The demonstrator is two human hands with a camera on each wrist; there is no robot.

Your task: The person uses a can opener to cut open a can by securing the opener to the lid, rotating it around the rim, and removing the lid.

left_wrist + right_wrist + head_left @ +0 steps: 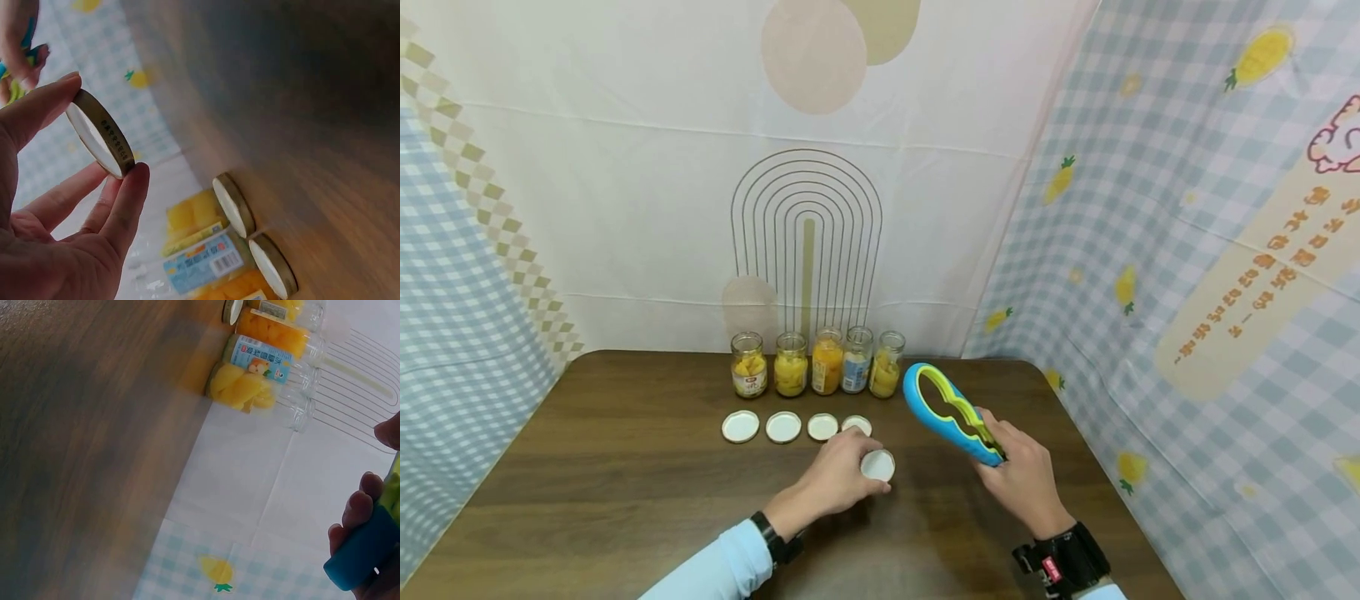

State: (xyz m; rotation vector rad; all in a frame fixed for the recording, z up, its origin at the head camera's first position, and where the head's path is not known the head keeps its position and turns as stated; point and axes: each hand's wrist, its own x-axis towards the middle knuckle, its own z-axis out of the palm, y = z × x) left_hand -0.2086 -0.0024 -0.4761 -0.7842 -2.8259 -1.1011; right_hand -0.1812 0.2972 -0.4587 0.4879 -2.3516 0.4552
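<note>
My left hand pinches a round jar lid by its rim between thumb and fingertips. In the left wrist view that lid is held above the table, its white inside and gold rim showing. The right hand grips a blue-and-green jar opener by its handle end, the looped end pointing up and left. Only part of the opener shows in the right wrist view. Beyond the left hand, several lids lie white side up in a row, the rightmost lid partly hidden by the fingers.
Several open glass jars of yellow and orange fruit stand in a row at the back of the brown table, from a left jar to a right jar. A white cloth hangs behind; checked cloth hangs on the right.
</note>
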